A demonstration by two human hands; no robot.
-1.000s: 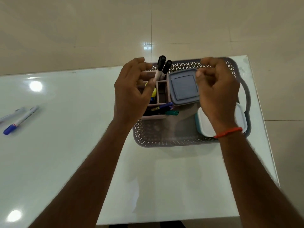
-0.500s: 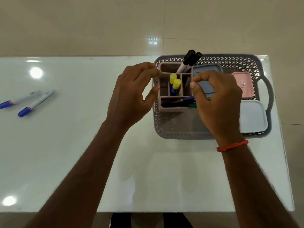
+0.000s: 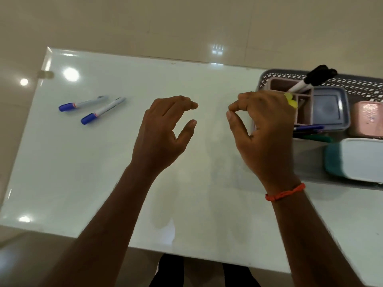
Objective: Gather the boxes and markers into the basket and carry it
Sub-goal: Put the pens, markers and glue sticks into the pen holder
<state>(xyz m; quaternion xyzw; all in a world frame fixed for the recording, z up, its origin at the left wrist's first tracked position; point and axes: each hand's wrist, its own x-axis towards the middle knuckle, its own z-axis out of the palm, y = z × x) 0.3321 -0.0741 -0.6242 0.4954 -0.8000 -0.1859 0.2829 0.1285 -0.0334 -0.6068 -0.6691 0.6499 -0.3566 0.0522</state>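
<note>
Two blue-capped markers (image 3: 92, 107) lie side by side on the white table (image 3: 186, 204), well apart from the basket (image 3: 352, 84) and out past its left end. They look like the last loose items, so collecting them is your step in hand.

Your left hand (image 3: 163, 129) hovers between those markers and the basket. Its fingers are loosely curved, the thumb stands apart from them, and it holds nothing. Send this hand, since it is the one farther from the basket and nearer the markers. Take both barrels in one grasp around their middles. They are smooth and round, so they will likely roll on the glossy top if you nudge only one.

Your right hand (image 3: 263, 129) hangs just beside the basket's left wall, thumb tip and forefinger tip pressed together with nothing visible between them. Use it to steady that wall.

Inside the basket, the pink organizer (image 3: 304, 119) sits at the left end with black-capped markers (image 3: 310, 79) standing in it. A grey-lidded box (image 3: 329, 108), a pink box (image 3: 366, 121) and a white box (image 3: 356, 160) fill the rest. Drop the blue markers into the organizer, caps up.
</note>
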